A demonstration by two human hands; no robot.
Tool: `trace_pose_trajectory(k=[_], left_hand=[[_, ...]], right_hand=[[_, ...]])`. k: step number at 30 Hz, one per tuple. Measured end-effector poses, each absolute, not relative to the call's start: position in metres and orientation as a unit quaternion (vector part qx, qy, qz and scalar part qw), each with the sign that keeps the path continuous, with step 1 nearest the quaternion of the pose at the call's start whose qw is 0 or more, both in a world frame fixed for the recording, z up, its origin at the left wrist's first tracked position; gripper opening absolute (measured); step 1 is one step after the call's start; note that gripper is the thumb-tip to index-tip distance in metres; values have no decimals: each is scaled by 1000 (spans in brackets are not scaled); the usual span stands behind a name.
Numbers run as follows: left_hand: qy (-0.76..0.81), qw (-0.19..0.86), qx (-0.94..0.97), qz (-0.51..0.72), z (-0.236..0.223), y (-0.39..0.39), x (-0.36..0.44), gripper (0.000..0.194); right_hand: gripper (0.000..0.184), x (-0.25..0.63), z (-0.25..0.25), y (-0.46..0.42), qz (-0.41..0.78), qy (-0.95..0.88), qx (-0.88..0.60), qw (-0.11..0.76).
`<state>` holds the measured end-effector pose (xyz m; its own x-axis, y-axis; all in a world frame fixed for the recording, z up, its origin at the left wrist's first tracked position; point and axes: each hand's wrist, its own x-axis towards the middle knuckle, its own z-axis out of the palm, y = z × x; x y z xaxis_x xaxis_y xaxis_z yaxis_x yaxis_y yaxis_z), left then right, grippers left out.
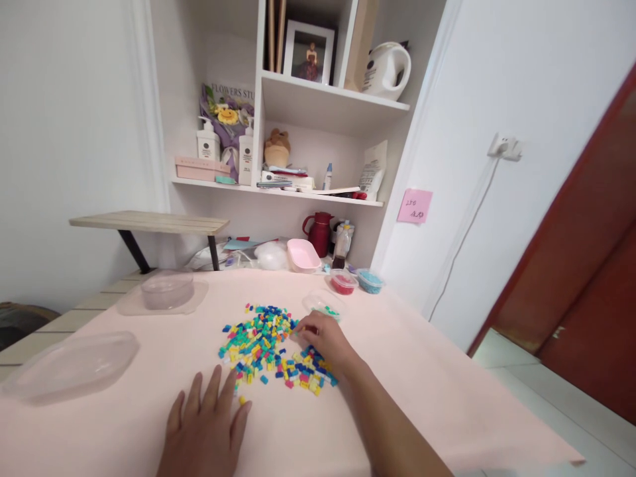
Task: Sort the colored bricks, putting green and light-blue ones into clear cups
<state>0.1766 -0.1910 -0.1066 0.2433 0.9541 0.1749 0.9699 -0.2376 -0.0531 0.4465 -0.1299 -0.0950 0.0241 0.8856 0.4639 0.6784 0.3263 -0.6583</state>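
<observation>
A loose pile of small coloured toy bricks (263, 334) in green, blue, yellow, white and red is spread over the middle of the pink tablecloth (407, 411). My left hand (201, 424) lies flat at the near left of the pile, fingers spread, with a single yellow brick (242, 400) between thumb and forefinger but not gripped. At the right side of the pile my right hand (322, 338) is closed in a pinch; what its fingertips hold is too small to make out. Just beyond it stands a clear shallow container (325, 306) with a few green bricks inside.
Two clear tubs, one with red pieces (342, 283) and one with blue pieces (370, 281), stand at the back right. A pink tray (303, 256) and red jug (318, 233) are behind. On the left lie clear plastic containers (167, 291) and a lid (74, 364), near a raised wooden stand (149, 222).
</observation>
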Motion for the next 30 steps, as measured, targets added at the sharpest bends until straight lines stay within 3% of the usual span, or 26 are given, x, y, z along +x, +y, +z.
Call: trace_pose_trajectory(k=[2, 4, 8, 17, 25, 27, 30], left_hand=[[-614, 79, -784, -51, -108, -190, 177, 55], [-616, 84, -781, -58, -109, -190, 178, 55], [-615, 92, -778, -92, -111, -191, 179, 54], [-603, 95, -785, -101, -125, -184, 175, 57], [-605, 83, -787, -89, -116, -189, 177, 55], [-603, 76, -789, -88, -113, -191, 177, 55], [-602, 73, -790, -87, -110, -192, 178, 55]], right_hand=[[12, 457, -89, -130, 84, -620, -581, 520], [20, 469, -85, -130, 52, -556, -604, 569], [37, 487, -84, -130, 16, -470, -638, 610], [42, 481, -82, -132, 45, -446, -624, 640], [25, 452, -84, -137, 112, -571, -566, 584], [20, 441, -84, -139, 130, -644, -533, 533], [29, 428, -83, -142, 142, -752, -473, 436]])
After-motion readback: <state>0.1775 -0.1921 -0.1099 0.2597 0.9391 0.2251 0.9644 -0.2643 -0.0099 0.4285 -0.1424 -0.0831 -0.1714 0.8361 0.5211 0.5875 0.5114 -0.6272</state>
